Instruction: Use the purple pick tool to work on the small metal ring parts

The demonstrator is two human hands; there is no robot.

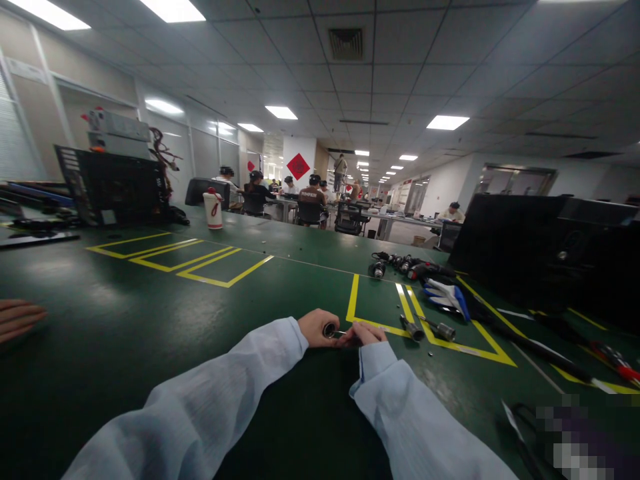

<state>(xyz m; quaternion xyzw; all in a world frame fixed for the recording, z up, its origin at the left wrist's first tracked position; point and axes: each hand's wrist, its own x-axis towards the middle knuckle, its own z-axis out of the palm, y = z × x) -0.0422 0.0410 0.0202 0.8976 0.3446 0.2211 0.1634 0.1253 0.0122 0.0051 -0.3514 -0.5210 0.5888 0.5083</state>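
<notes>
My left hand (317, 327) rests on the green table (150, 320), fingers curled round a small dark round metal part (329, 329). My right hand (367, 333) meets it from the right, fingers pinched at the same part. Both arms wear pale blue sleeves. Just right of my hands lie two short metal sockets (413, 328) on a yellow tape line. A blue and white glove (447, 295) lies beyond them.
Another person's fingers (17, 319) rest at the left edge. A white bottle (213, 208) and black computer case (117, 183) stand at back left. A large black case (545, 250) stands at right, with screwdrivers (607, 353) and dark tool parts (400, 263). People sit at far tables.
</notes>
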